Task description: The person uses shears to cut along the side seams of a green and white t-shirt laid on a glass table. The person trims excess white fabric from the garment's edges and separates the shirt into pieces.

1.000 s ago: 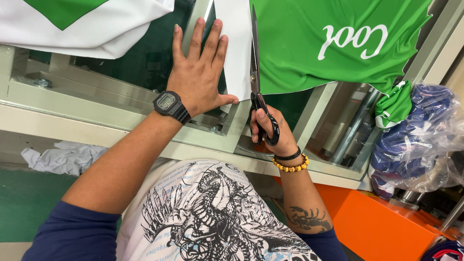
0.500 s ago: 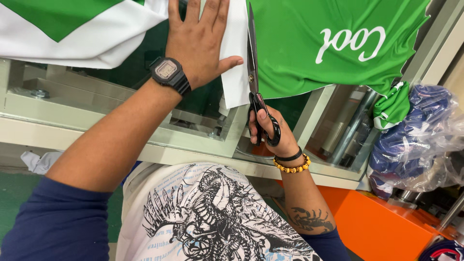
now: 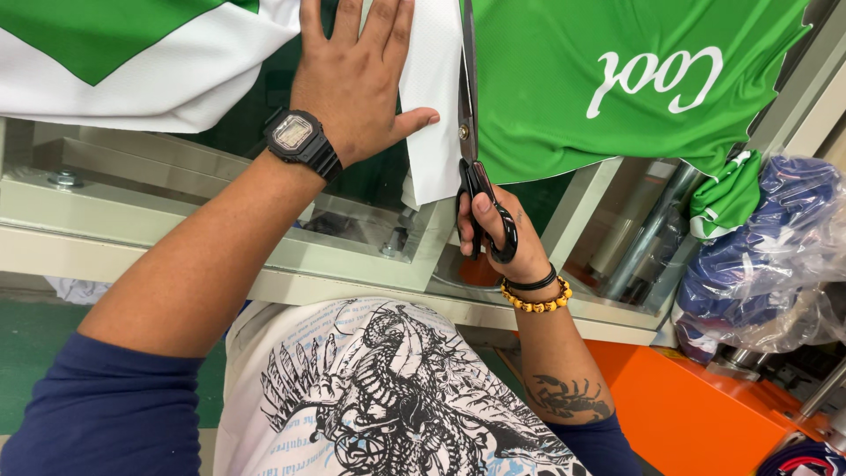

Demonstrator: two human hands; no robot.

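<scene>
Soft, limp green fabric on the counter is pinned flat by the open left hand beside the cut line, while scissors are gripped by the closed right hand.

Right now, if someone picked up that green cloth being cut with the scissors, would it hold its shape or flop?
The green cloth would probably flop: its edge already droops over the table edge. It looks thin and likely light. The left hand presses the white strip flat beside the scissors in the right hand, suggesting the cloth slides easily.
</scene>
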